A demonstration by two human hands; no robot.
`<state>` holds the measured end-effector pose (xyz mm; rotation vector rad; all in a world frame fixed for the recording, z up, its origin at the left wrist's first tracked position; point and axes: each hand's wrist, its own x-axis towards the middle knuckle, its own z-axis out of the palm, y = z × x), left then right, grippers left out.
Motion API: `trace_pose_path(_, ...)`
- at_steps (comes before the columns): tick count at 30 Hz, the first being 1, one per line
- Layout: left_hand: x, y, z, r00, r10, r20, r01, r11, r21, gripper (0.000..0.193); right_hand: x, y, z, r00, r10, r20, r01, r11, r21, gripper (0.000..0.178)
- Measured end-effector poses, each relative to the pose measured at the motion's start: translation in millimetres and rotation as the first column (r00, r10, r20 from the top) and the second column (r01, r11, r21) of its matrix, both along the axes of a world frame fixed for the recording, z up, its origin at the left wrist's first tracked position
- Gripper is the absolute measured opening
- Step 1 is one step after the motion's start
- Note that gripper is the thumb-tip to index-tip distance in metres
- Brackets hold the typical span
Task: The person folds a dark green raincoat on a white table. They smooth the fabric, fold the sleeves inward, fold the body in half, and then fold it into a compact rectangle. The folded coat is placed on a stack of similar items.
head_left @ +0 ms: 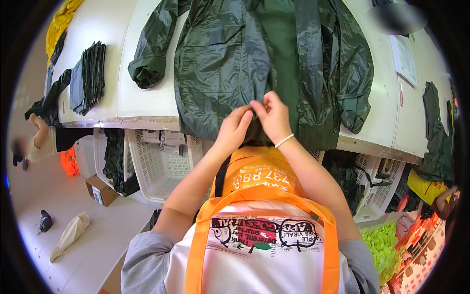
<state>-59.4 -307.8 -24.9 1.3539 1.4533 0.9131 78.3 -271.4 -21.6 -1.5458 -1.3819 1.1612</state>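
Note:
A dark green rain jacket (230, 63) lies spread on a white table (142, 93), its hem hanging over the near edge. My left hand (236, 128) and my right hand (271, 117) meet at the jacket's lower front, fingers pinched on the hem near the zipper line. A white bead bracelet sits on my right wrist. One sleeve (149, 49) lies folded to the left, the other (357, 98) to the right.
A stack of folded dark garments (88, 76) lies at the table's left, with a yellow garment (61, 22) beyond. White plastic baskets (156, 166) stand under the table. Papers (404, 56) lie at right. Another person (41, 137) stands at far left. A cardboard box (100, 190) sits on the floor.

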Motion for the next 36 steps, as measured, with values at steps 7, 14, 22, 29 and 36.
trace_pose_path(7, -11, 0, -13, 0.962, 0.076, -0.263, -0.127, 0.975, -0.184, 0.049, -11, -37, -16, 0.939, 0.273, 0.209, -0.264, 0.962, -0.072, 0.024)
trace_pose_path(14, -16, 14, -3, 0.978, 0.054, -0.200, -0.091, 0.979, -0.184, 0.035, -9, -52, 4, 0.870, 0.485, 0.089, -0.490, 0.871, 0.046, 0.045)
trace_pose_path(22, -27, 20, -9, 0.985, 0.106, 0.138, -0.042, 0.914, -0.404, 0.026, 5, -53, -5, 0.991, 0.078, -0.111, -0.080, 0.997, -0.008, 0.022)
trace_pose_path(29, -6, 20, 18, 0.922, -0.118, -0.368, 0.107, 0.993, -0.052, 0.030, 3, 2, -28, 0.979, -0.204, 0.015, 0.196, 0.957, 0.215, 0.035)
trace_pose_path(36, -2, 28, 11, 0.895, -0.016, -0.446, 0.013, 1.000, -0.011, 0.043, 4, 66, -53, 0.976, -0.207, 0.069, 0.212, 0.975, -0.061, 0.024)
